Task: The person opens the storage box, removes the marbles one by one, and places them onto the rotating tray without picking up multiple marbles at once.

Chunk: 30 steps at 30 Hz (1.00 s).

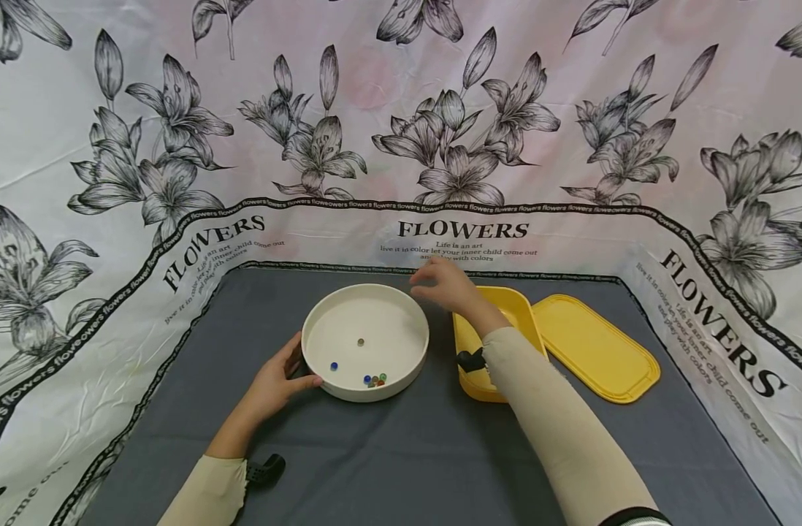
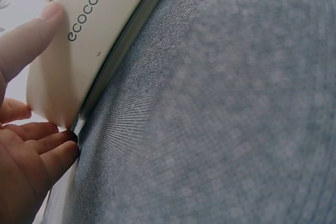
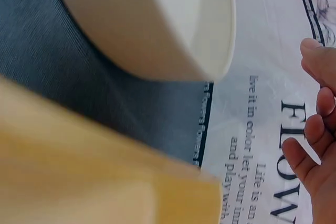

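Observation:
A round cream bowl (image 1: 361,310) stands on the dark cloth and holds several small glass marbles. A blue marble (image 1: 334,366) and a brownish marble (image 1: 360,342) lie apart; a cluster of coloured marbles (image 1: 375,380) sits by the near wall. My left hand (image 1: 275,383) holds the bowl's left side. In the left wrist view its thumb (image 2: 44,27) is against the outer wall, with fingers at the lower edge. My right hand (image 1: 448,286) is raised between the bowl and a yellow box (image 1: 524,310), fingers loosely bent. No object shows in it in the right wrist view.
The yellow lid (image 1: 594,347) lies flat beside the box on its right. Grey cloth (image 1: 388,467) covers the table surface. White fabric printed with flowers (image 1: 460,168) rises behind and along both sides.

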Motion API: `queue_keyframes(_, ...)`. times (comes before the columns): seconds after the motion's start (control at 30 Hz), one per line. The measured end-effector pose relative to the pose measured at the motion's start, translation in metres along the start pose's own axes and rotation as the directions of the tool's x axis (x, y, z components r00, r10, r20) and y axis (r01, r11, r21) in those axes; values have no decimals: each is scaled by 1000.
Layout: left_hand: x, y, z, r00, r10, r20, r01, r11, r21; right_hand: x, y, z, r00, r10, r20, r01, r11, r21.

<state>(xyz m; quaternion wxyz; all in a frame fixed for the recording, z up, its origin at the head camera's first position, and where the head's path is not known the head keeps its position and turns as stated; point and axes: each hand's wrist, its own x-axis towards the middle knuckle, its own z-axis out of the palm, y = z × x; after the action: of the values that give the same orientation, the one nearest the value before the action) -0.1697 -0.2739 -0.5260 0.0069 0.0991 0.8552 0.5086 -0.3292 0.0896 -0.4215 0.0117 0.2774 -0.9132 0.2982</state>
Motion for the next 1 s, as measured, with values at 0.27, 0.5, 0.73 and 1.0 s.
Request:
queue_keyframes(0.27, 0, 0, -1, 1000, 11, 1, -11, 1000, 5, -18, 18, -11, 994, 52, -97, -49, 998, 39)
queue_keyframes(0.5, -1, 0, -1, 1000, 14, 4, -14, 1000, 1, -31, 36, -16, 986, 104, -132, -102, 995, 23)
queue_keyframes(0.73, -2, 0, 0, 1000, 22, -8, -22, 1000, -7, -42, 54, -24, 980, 178, -94, -175, 984, 38)
queue_keyframes(1.0, -3, 7, 2, 1000, 13, -4, -13, 1000, -12, -53, 67, -29, 972, 213, -102, -221, 973, -73)
